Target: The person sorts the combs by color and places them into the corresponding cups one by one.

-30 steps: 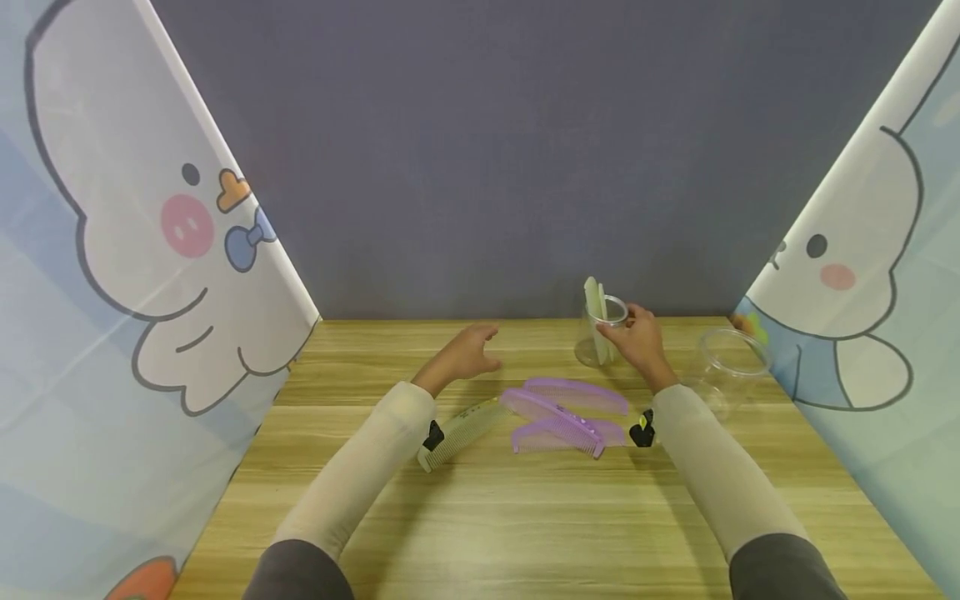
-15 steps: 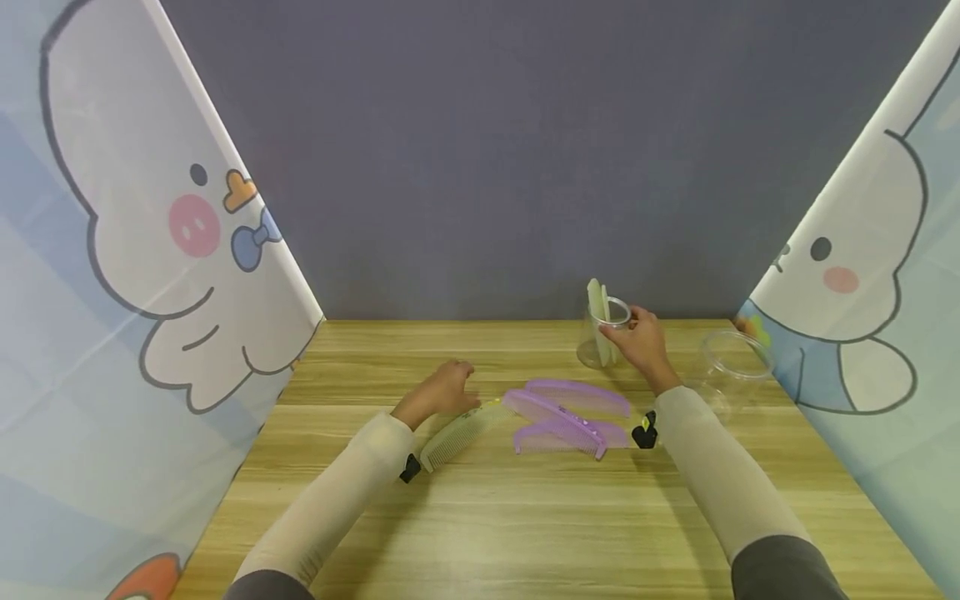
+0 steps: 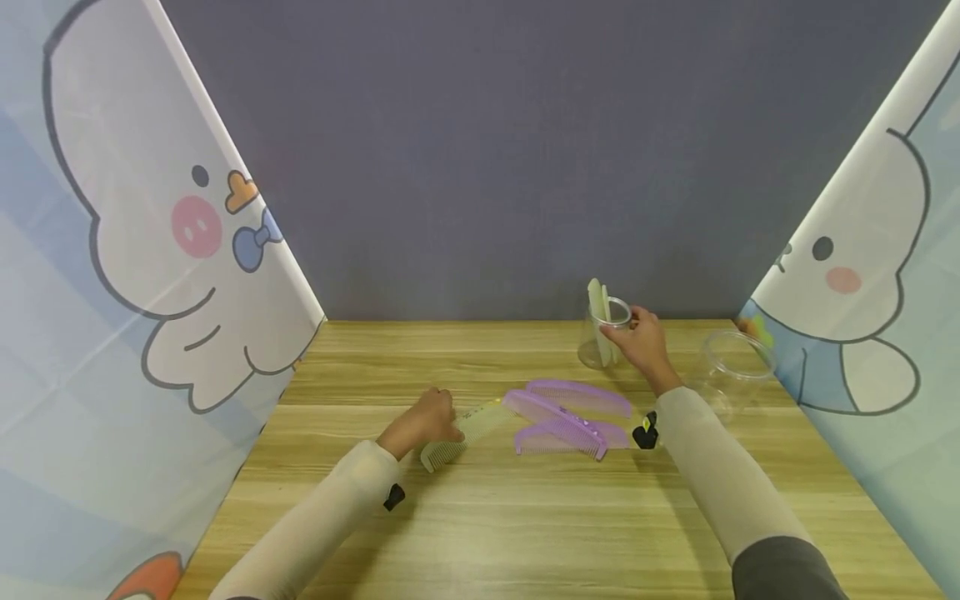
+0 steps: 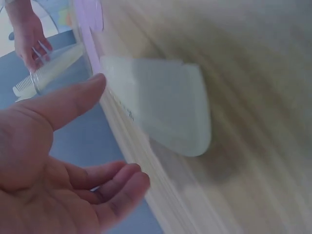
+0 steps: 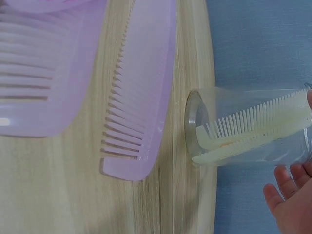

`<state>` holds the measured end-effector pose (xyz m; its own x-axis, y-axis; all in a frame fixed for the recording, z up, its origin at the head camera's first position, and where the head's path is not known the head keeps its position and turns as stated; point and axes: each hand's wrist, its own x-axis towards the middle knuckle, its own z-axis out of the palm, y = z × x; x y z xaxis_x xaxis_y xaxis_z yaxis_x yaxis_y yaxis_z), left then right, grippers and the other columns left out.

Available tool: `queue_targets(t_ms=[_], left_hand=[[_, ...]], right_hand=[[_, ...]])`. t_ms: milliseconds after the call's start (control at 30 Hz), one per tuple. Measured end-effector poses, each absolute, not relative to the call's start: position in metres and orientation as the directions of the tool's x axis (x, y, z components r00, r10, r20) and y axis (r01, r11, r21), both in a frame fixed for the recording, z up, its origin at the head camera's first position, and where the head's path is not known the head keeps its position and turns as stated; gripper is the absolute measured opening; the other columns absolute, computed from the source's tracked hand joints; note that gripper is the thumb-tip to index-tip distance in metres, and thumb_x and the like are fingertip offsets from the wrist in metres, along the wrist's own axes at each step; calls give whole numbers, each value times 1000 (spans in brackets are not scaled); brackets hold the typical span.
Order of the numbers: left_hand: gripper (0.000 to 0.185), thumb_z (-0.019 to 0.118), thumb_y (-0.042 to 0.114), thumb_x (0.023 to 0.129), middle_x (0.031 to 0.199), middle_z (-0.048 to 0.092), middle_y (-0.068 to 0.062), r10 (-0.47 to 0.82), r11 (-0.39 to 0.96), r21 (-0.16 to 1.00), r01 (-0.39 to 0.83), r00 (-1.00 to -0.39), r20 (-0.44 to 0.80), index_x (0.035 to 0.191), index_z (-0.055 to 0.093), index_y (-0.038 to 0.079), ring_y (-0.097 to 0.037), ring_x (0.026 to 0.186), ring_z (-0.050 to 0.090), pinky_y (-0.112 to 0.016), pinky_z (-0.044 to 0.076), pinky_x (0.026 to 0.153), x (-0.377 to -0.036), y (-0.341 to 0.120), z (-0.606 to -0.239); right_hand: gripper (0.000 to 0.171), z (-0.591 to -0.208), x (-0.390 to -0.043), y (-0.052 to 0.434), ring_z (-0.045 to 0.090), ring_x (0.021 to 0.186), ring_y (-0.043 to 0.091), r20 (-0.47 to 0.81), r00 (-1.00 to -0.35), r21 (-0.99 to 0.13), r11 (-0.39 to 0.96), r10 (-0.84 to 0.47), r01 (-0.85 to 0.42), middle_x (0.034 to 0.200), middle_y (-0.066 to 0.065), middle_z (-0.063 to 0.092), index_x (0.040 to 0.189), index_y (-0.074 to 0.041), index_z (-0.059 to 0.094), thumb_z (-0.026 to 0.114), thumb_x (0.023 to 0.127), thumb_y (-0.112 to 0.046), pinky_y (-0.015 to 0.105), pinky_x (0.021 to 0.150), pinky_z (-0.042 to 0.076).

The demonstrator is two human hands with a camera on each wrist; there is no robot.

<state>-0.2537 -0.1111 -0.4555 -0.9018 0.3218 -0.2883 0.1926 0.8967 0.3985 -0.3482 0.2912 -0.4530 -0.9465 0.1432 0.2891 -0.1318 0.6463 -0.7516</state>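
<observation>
Left hand (image 3: 420, 421) slack over pale toothed comb (image 3: 463, 433) — right hand (image 3: 637, 342) seemingly gripping clear cup (image 3: 600, 337).

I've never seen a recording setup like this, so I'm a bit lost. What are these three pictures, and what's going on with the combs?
No machine here: a person works with bare hands, wearing one camera on the head and one on each wrist. The head view looks down on a wooden table. The left hand touches a pale green plastic comb lying flat beside three purple plastic combs. The right hand holds a clear plastic cup with two pale combs standing in it. A clear empty jar stands at right.
</observation>
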Motion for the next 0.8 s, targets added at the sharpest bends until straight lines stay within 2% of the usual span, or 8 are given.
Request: queue_targets(t_ms=[100,300,433,800], left_hand=[[46,87,27,82,123,56,-26,307,907,379,182,-903,-300,104,59,-2,-43,118,53,-55,51,99,-248,-114,-461],[57,89,28,79,108,57,-22,296,919,349,181,-903,-312,109,58,-8,-35,102,55,-51,55,90,-239,-119,-469],[58,88,26,80,105,55,-20,291,928,327,182,-900,-324,112,56,-11,-32,96,54,-50,55,88,-235,-119,-469],[53,90,24,79,102,56,-17,273,926,340,161,-909,-313,107,59,-8,-27,91,53,-44,54,82,-231,-119,-468]], right_hand=[[75,-452,-349,291,52,122,49,291,-946,-752,646,144,-134,136,35,52,142,12,47,77,89,-32,60,98,50],[73,-450,-351,291,53,120,48,310,-940,-739,658,139,-146,133,36,54,140,14,49,77,89,-31,61,98,49],[73,-451,-352,291,53,121,48,308,-941,-737,660,138,-145,134,36,54,140,13,49,77,89,-31,60,98,49],[77,-454,-352,294,53,123,49,284,-947,-751,649,149,-123,137,35,50,144,12,45,76,90,-33,60,98,51]])
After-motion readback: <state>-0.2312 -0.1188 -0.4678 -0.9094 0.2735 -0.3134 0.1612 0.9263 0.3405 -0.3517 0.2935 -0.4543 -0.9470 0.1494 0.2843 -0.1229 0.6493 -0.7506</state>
